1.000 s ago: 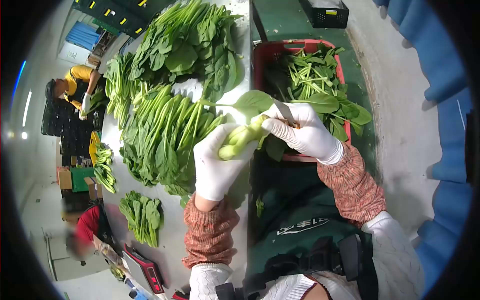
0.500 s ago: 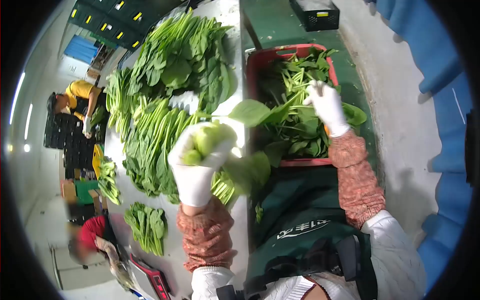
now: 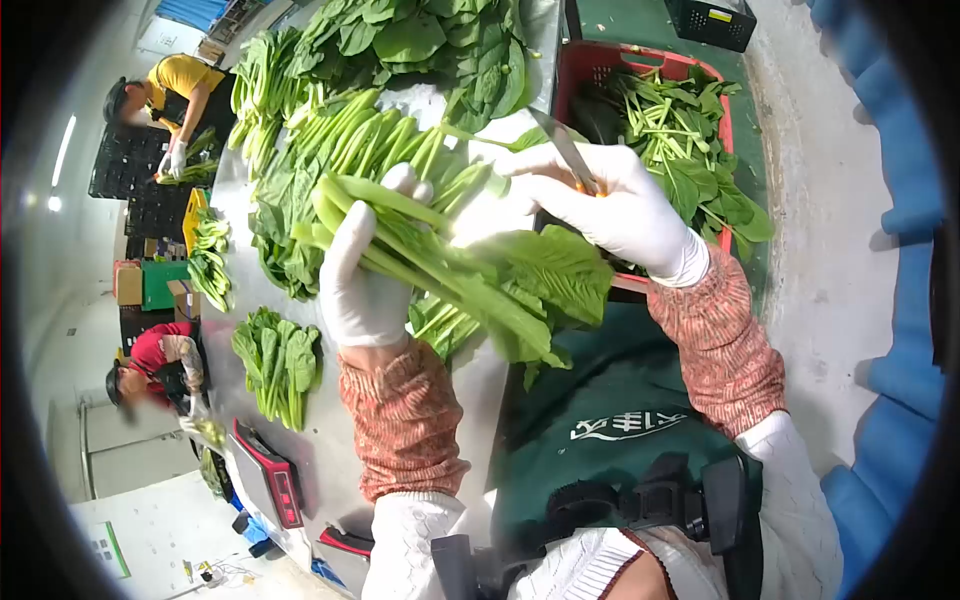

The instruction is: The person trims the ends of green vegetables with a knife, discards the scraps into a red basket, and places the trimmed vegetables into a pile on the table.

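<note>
My left hand (image 3: 362, 295), in a white glove, is wrapped round a small bunch of leafy greens (image 3: 455, 280). Their pale stalk ends point left and the leaves spread to the right over my apron. My right hand (image 3: 635, 220), also gloved, is closed round a small knife (image 3: 566, 150), with its blade pointing up and a bit of orange handle showing between the fingers. Its thumb and fingertips come close to the bunch, beside a thin leaf stem (image 3: 480, 138). Behind both hands, long rows of greens (image 3: 345, 150) lie on the metal table (image 3: 355, 455).
A red crate (image 3: 725, 130) of loose leaves and stalks stands to the right, with a black crate (image 3: 712, 22) beyond. A smaller bunch (image 3: 277, 365) and a red scale (image 3: 268, 475) are on the table's left. Two people (image 3: 185, 85) work across the table.
My right hand has moved left from over the red crate to beside the bunch. My left hand has turned, showing the stalks lengthwise. The view has shifted.
</note>
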`<state>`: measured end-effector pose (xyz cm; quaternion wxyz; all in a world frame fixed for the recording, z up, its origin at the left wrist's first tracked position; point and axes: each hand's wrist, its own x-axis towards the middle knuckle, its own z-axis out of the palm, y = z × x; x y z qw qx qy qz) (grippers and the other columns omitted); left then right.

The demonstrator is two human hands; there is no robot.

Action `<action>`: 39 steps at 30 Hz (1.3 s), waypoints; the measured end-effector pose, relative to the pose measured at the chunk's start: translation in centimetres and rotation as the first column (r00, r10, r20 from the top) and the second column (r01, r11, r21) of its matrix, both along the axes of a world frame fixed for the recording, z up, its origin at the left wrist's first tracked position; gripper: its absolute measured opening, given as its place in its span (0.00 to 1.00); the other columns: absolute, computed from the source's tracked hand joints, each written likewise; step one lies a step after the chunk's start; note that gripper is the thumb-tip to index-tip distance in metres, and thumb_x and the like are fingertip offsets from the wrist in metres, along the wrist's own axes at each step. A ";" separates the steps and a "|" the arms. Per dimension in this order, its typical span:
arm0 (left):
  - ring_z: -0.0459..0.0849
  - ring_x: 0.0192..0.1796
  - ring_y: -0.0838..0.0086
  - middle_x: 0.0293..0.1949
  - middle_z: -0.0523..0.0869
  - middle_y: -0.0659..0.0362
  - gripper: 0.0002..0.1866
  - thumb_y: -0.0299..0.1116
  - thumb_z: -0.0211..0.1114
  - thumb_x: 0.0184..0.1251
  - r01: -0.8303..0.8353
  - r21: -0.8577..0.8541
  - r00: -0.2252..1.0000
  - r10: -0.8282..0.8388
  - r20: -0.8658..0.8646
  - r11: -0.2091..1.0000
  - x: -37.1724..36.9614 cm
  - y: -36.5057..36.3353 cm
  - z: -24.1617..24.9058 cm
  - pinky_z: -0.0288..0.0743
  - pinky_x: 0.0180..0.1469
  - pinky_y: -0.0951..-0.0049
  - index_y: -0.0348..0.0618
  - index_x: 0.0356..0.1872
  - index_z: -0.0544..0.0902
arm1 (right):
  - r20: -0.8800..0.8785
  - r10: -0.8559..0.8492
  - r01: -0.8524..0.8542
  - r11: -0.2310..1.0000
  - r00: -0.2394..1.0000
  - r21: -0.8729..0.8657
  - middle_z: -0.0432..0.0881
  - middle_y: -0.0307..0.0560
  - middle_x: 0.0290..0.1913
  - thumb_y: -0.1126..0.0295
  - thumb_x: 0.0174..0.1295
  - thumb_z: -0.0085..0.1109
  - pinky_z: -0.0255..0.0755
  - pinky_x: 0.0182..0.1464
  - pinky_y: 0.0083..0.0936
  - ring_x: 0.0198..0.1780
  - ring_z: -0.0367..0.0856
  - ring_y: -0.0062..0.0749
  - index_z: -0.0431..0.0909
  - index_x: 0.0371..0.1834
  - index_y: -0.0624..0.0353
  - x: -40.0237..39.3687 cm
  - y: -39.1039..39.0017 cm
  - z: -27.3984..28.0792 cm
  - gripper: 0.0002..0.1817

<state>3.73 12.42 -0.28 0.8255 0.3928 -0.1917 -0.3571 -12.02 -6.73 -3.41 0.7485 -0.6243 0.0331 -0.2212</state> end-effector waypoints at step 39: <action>0.71 0.51 0.69 0.45 0.72 0.59 0.13 0.20 0.53 0.65 -0.589 -0.298 0.654 0.660 0.369 0.751 0.9 25.8 4.1 0.64 0.62 0.61 0.43 0.49 0.72 | 0.065 -0.747 0.469 0.344 0.662 -0.813 0.81 0.48 0.36 0.67 0.60 0.65 0.78 0.41 0.38 0.39 0.84 0.46 0.80 0.41 0.56 4.0 -2.0 -13.3 0.09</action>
